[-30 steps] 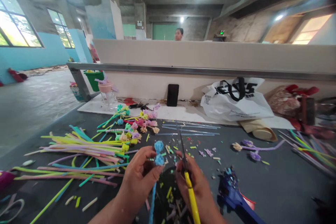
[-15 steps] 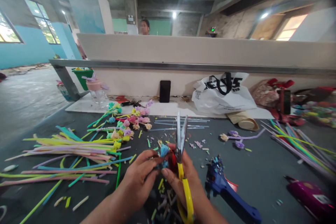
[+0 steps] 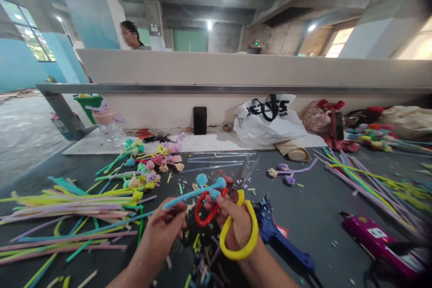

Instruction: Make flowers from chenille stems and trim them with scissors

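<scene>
My right hand point(image 3: 236, 216) is closed around scissors point(image 3: 252, 234) with one yellow and one red handle loop. Their blades point away from me and look blurred. The same fingers pinch a light-blue pipe-cleaner flower point(image 3: 194, 194) by its fuzzy heads, and its stem points left. Beside the stem's free end is my left hand point(image 3: 165, 225), with loosely bent fingers spaced apart. No finger visibly wraps the stem, which passes in front of that hand. Cut pipe-cleaner scraps point(image 3: 202, 261) lie below and between my hands.
Pipe-cleaner stems point(image 3: 81, 207) and finished flowers point(image 3: 162, 157) cover the left side. A blue glue gun point(image 3: 283, 243) and a magenta tool point(image 3: 378, 238) lie to the right. Behind are a phone point(image 3: 200, 120), a white bag point(image 3: 270, 121) and a lidded cup point(image 3: 106, 121).
My hands have drawn apart, uncovering the blue flower and its stem. The scissors have tipped away from upright, turning their loops toward me. The view has shifted right.
</scene>
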A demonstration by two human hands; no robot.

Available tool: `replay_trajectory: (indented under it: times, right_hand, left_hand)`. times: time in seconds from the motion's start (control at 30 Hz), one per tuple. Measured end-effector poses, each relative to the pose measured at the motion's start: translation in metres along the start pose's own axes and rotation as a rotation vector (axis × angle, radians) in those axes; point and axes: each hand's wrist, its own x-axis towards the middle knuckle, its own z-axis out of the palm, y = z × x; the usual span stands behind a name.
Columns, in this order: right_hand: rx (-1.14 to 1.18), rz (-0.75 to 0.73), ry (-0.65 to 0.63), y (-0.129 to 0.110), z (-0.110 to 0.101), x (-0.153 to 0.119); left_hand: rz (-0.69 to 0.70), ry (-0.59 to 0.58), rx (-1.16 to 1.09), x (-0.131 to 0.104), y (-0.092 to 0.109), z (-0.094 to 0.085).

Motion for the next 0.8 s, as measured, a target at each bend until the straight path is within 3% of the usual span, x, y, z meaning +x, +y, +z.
replay_trajectory:
  times: [0.2, 0.43, 0.6, 0.7, 0.8]
  right_hand:
    - [-0.073, 0.039, -0.133, 0.007, 0.0, -0.011]
    - [-0.243, -0.006, -0.265, 0.009, 0.007, -0.022]
    - [-0.33, 0.011, -0.272, 0.011, 0.011, -0.024]
    - [-0.46, -0.066, -0.289, 0.01, 0.005, -0.021]
    - [-0.756, -0.223, -0.266, 0.01, -0.001, -0.014]
  left_hand:
    - [-0.021, -0.252, -0.209, -0.015, 0.014, 0.011]
    - [-0.03, -0.26, -0.304, -0.016, 0.018, 0.006]
    - [-0.08, -0.209, -0.48, -0.016, 0.013, 0.01]
    - [-0.177, -0.161, -0.65, -0.011, 0.014, 0.007]
    - [-0.289, -0.09, -0.8, -0.003, 0.016, 0.0]
